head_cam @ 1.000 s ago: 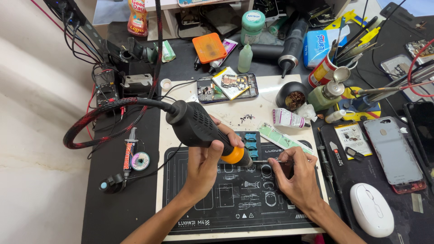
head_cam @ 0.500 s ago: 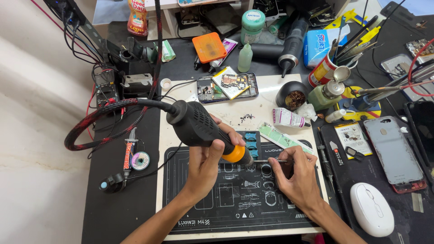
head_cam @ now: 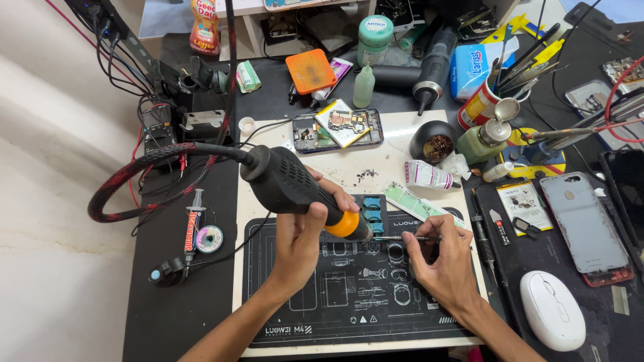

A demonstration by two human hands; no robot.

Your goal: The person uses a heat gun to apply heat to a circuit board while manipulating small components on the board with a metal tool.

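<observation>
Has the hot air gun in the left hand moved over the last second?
No. The hot air gun in the left hand keeps its nozzle at the same spot over the black work mat, beside the tweezers.

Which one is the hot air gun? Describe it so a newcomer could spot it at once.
Start at the black repair mat in the middle of the bench. Above its upper edge the left hand grips the hot air gun, a thick black textured handle. Its orange collar at the nozzle and the red-and-black braided hose looping off to the left set it apart from the thin tweezers in the right hand.
</observation>
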